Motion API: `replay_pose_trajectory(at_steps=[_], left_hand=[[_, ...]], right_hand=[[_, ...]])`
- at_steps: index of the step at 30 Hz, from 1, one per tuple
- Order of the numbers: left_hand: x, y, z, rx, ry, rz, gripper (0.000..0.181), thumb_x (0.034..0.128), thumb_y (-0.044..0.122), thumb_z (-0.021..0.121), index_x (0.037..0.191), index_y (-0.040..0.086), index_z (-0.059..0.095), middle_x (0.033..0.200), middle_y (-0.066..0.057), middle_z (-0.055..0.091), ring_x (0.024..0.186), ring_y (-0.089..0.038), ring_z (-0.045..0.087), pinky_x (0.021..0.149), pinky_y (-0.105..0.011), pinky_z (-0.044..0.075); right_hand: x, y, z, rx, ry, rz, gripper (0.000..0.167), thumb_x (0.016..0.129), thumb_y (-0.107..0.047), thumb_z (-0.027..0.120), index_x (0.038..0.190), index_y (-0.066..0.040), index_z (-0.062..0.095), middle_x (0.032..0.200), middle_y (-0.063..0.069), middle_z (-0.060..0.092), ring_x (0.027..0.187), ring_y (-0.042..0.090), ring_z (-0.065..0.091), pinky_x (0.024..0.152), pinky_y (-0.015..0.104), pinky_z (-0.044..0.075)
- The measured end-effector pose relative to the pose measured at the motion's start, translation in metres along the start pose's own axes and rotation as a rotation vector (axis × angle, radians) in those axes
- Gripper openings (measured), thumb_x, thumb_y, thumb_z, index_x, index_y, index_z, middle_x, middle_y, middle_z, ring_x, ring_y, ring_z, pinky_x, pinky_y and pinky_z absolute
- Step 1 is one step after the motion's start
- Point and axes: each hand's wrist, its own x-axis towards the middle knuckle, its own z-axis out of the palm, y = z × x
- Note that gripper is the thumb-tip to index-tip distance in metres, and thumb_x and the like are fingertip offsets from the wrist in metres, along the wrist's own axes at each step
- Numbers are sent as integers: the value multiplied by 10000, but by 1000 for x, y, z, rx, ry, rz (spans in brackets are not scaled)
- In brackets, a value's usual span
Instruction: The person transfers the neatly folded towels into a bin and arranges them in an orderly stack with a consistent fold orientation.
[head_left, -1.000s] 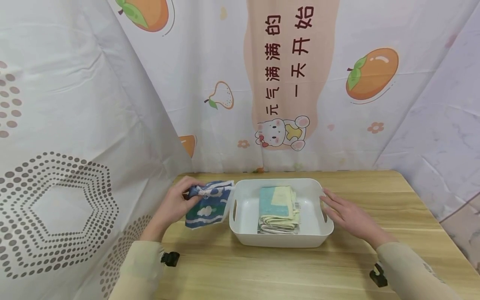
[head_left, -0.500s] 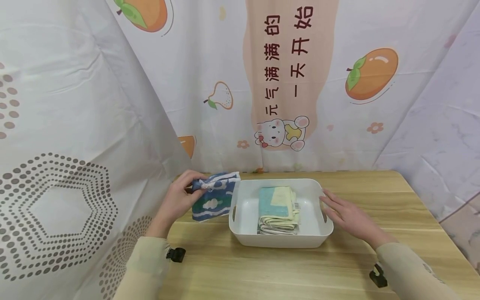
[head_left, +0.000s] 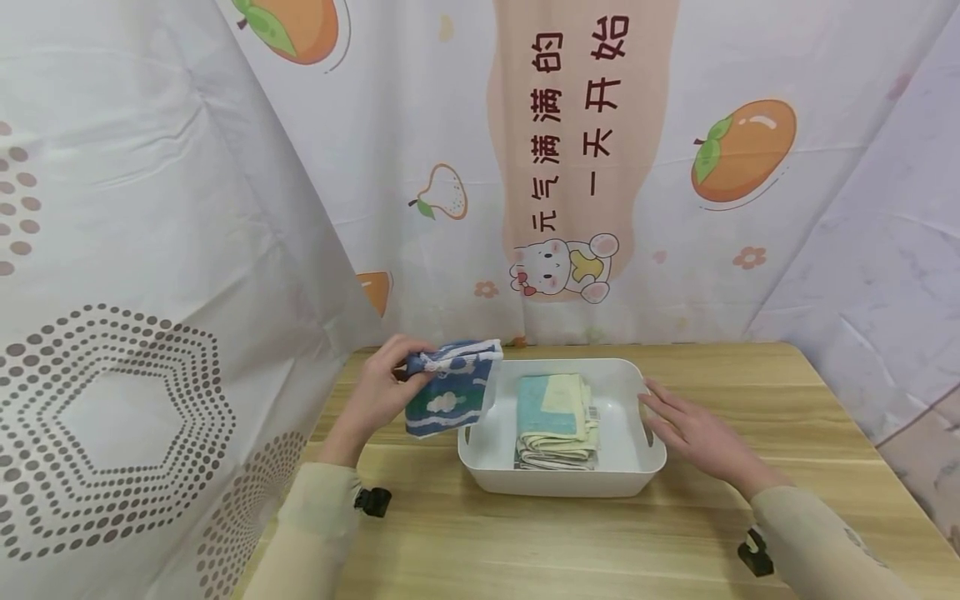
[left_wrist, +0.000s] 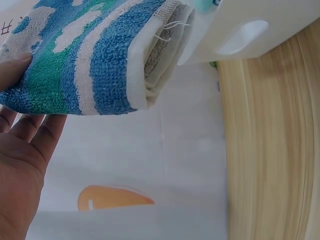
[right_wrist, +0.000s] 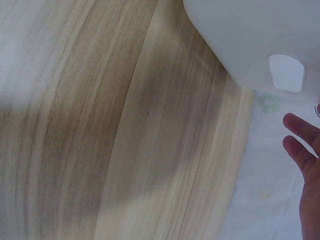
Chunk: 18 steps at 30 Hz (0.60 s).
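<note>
In the head view my left hand (head_left: 386,385) pinches a folded blue, green and white towel (head_left: 447,400) by its left edge, holding it up over the left end of a white plastic basket (head_left: 562,482). The left wrist view shows the thumb on top of the towel (left_wrist: 102,57) and the fingers beneath it, its layered edge facing the basket wall (left_wrist: 210,47). Inside the basket lies a stack of folded towels (head_left: 555,408), teal and pale yellow on top. My right hand (head_left: 697,433) rests with extended fingers at the basket's right rim, by the handle hole.
The basket stands on a wood-grain table (head_left: 540,550) near its back edge. Behind hangs a white curtain (head_left: 450,275) with fruit prints, and a dotted curtain (head_left: 150,250) borders the left side. Black clips (head_left: 372,502) are on both wrists.
My left hand has carried the blue towel to the right and slightly up, from beside the basket to over its left end. My right hand and the basket have stayed in place.
</note>
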Motion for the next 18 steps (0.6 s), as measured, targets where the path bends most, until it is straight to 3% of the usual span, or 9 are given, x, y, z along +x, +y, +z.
replay_pose_trajectory(at_steps=[18], left_hand=[[14,7,24,-45,-13,-24,275,922,61,759,1163,186,712,1150,-8,631,962,-193,602,754,-373,575]], right_hand=[[1,-1,1,-4,0,2,482,1059,-282,558,1490,-69,529,1613,162,382,1346,427,518,1033,611,443]])
